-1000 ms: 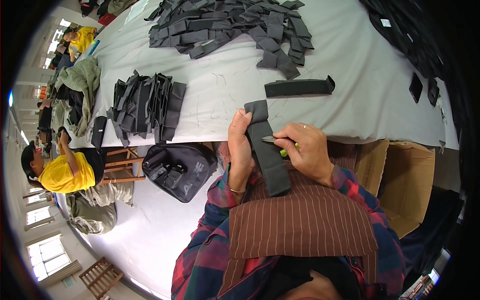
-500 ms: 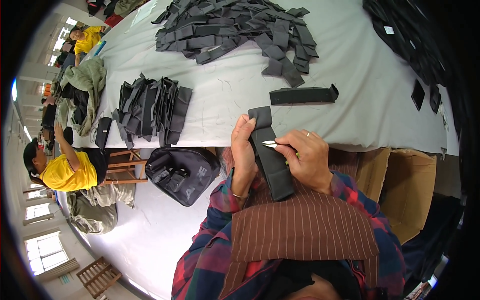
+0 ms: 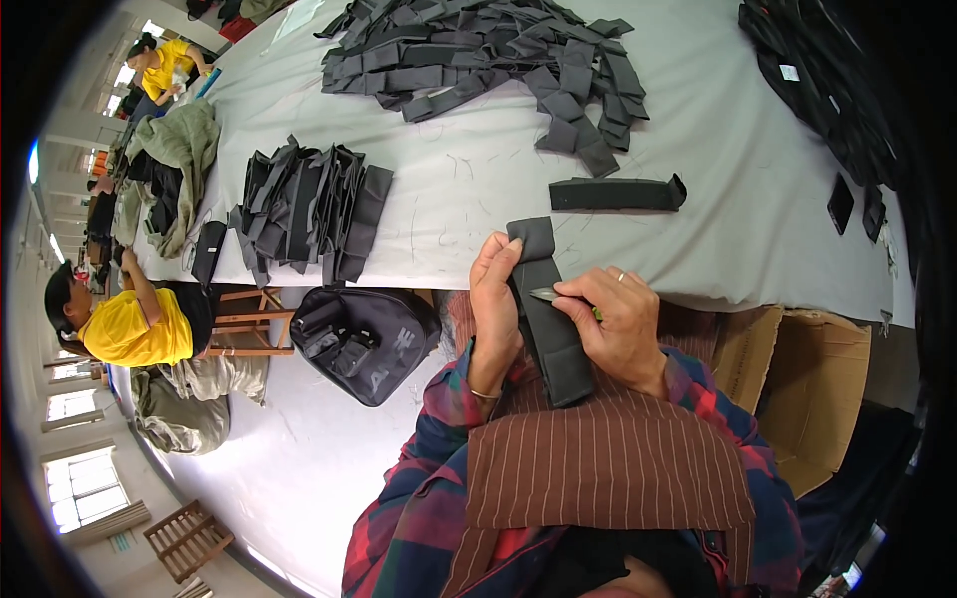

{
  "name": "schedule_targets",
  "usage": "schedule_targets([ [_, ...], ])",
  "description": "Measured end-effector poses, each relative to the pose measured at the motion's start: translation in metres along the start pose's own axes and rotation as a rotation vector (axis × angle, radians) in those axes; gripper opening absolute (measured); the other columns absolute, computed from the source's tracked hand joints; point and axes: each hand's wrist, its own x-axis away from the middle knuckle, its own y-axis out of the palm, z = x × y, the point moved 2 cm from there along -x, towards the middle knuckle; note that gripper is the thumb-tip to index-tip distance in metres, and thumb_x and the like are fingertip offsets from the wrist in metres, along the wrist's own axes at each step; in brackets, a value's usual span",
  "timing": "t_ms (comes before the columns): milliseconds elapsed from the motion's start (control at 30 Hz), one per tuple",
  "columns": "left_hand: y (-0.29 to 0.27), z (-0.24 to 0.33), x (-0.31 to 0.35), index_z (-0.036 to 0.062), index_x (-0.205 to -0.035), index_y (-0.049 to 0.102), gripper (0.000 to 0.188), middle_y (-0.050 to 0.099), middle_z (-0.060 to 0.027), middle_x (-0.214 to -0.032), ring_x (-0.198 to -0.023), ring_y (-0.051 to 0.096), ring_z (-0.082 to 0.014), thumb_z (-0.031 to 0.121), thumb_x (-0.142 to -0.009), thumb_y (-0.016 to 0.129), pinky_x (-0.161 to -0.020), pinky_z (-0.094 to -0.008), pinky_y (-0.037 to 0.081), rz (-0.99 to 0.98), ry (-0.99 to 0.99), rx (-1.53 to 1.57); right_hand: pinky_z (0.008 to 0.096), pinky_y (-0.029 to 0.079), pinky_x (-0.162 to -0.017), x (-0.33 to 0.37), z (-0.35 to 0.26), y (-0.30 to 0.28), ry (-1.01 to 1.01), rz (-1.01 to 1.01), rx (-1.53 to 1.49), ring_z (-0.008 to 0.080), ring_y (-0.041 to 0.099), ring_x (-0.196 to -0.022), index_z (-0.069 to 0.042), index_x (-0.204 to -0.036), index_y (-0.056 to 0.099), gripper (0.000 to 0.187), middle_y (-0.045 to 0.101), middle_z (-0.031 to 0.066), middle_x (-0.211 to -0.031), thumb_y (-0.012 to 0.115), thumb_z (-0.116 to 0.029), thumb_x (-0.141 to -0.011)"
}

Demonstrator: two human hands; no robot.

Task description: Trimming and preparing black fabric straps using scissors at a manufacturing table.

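By the white cloth-covered worktop (image 3: 439, 224), the right grip (image 3: 620, 321) pinches a pointed green-handled metal tool (image 3: 544, 294) over the middle of a flat dark-grey fabric strip (image 3: 561, 349), running lengthwise bodyward from the left grip (image 3: 496, 304), which pinches its far end.

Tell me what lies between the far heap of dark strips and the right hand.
In the head view, a single black strip lies between them on the pale cloth.

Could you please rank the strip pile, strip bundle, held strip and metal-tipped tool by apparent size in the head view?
1. Strip pile
2. Strip bundle
3. Held strip, probably nearer the camera
4. Metal-tipped tool, partly hidden by the right hand
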Motion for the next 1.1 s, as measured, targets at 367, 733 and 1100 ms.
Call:
schedule_targets([
  [367,-0.002,-0.002,-0.001,0.0077,-0.079,0.05,0.013,0.054,0.0029,-0.074,-0.065,0.047,-0.0033,0.009,-0.092,0.05,-0.061,-0.0193,0.041,-0.016,0.008,-0.043,0.0354,0.044,-0.063,-0.008,-0.001,-0.007,0.132,-0.139,-0.187,0.0257,0.059,-0.067,-0.007,-0.082,0.062,0.011,0.063,0.006,-0.074,0.069,-0.015,-0.078],
  [733,-0.002,-0.002,0.001,0.0071,-0.078,0.051,0.013,0.056,0.0025,-0.073,-0.065,0.048,-0.003,0.009,-0.091,0.051,-0.061,-0.0188,0.04,-0.019,-0.017,-0.054,0.0361,0.043,-0.065,-0.006,0.001,-0.007,0.114,-0.151,-0.174,0.0263,0.059,-0.069,-0.007,-0.082,0.062,0.012,0.062,0.0064,-0.074,0.068,-0.016,-0.078],
  [1100,-0.005,-0.007,-0.002,0.0076,-0.076,0.051,0.016,0.055,0.0035,-0.072,-0.064,0.046,-0.0027,0.009,-0.092,0.051,-0.06,-0.0186,0.039,-0.026,-0.013,-0.057,0.0359,0.043,-0.063,-0.007,0.0,-0.009,0.121,-0.15,-0.143,0.0264,0.059,-0.067,-0.007,-0.081,0.062,0.012,0.062,0.0063,-0.073,0.068,-0.015,-0.078],
])
